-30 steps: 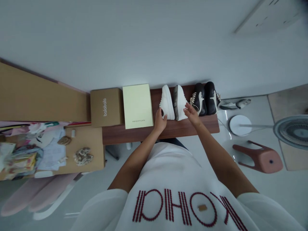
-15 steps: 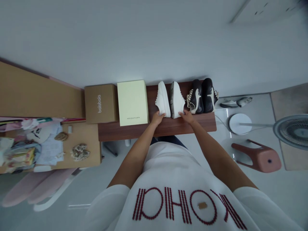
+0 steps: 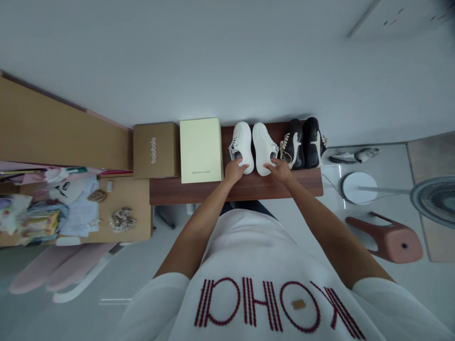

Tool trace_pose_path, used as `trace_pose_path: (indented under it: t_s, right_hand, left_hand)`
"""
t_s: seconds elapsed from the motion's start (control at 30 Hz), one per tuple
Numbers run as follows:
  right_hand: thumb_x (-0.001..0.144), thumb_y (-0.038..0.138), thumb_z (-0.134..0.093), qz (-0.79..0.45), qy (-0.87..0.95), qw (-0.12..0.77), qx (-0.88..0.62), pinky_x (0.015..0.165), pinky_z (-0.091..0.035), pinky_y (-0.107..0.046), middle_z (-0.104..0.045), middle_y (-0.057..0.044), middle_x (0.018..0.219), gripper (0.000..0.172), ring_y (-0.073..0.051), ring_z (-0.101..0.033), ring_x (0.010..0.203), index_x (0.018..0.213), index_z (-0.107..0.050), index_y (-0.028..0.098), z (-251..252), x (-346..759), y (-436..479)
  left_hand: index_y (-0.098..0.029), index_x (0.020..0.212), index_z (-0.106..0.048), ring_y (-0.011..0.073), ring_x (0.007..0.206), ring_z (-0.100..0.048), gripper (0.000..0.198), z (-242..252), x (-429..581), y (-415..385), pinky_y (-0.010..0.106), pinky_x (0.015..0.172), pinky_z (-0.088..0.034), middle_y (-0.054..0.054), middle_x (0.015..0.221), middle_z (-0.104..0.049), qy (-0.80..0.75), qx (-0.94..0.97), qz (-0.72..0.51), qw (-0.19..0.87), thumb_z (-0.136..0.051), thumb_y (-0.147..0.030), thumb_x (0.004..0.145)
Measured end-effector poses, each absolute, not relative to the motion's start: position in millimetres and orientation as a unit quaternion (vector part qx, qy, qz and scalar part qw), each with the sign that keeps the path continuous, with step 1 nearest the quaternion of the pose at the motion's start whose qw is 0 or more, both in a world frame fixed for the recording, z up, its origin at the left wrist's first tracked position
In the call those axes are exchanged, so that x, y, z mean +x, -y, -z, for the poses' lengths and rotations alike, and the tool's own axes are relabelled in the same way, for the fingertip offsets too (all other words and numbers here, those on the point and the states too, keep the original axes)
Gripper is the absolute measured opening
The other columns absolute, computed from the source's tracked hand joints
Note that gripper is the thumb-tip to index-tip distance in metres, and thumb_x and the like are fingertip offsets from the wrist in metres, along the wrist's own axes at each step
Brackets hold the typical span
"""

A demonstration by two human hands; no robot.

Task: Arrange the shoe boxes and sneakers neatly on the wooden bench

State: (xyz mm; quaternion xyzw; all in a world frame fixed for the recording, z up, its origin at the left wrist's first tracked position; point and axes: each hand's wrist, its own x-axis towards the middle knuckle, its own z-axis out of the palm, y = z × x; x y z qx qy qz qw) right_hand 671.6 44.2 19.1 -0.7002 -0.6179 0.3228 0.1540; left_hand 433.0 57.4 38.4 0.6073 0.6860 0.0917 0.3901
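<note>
Your left hand (image 3: 234,171) grips the left white sneaker (image 3: 243,147) and your right hand (image 3: 280,170) the right white sneaker (image 3: 263,149) at their near ends on the table (image 3: 256,188), so a sideways slip could knock the black shoes (image 3: 294,147) just beside them.
</note>
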Motion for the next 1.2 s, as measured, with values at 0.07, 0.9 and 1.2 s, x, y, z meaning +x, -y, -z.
trace_pose_path:
  t_s: [0.07, 0.9, 1.2]
  right_hand:
    - [0.094, 0.049, -0.065, -0.268, 0.660, 0.098, -0.695, 0.090, -0.051, -0.036, -0.079, -0.013, 0.104, 0.042, -0.030, -0.071, 0.102, 0.112, -0.077, 0.014, -28.7, 666.5, -41.7]
    - [0.106, 0.028, -0.046, -0.163, 0.760, -0.138, -0.614, 0.084, -0.049, -0.033, -0.080, -0.023, 0.102, 0.035, -0.028, -0.078, 0.094, 0.112, -0.075, 0.010, -47.4, 599.1, -60.5]
    - [0.105, 0.025, -0.047, -0.187, 0.748, -0.128, -0.624, 0.085, -0.051, -0.034, -0.080, -0.024, 0.102, 0.033, -0.028, -0.078, 0.095, 0.110, -0.076, 0.010, -43.1, 592.9, -61.6]
  left_hand:
    - [-0.017, 0.127, -0.072, 0.0320, 0.124, -0.068, 0.037, -47.5, 434.8, -54.9, 0.036, 0.104, -0.049, 0.015, 0.127, -0.075, -0.671, 0.652, -0.045, 0.351, -0.069, -0.039, 0.097]
    - [-0.016, 0.126, -0.069, 0.0289, 0.115, -0.068, 0.032, -37.7, 454.7, -56.7, 0.040, 0.100, -0.042, 0.017, 0.122, -0.074, -0.648, 0.721, 0.040, 0.243, -0.046, -0.024, 0.105]
    - [-0.014, 0.126, -0.069, 0.0293, 0.116, -0.069, 0.036, -29.7, 458.6, -58.3, 0.041, 0.101, -0.045, 0.018, 0.123, -0.075, -0.647, 0.719, 0.081, 0.239, -0.041, -0.018, 0.103]
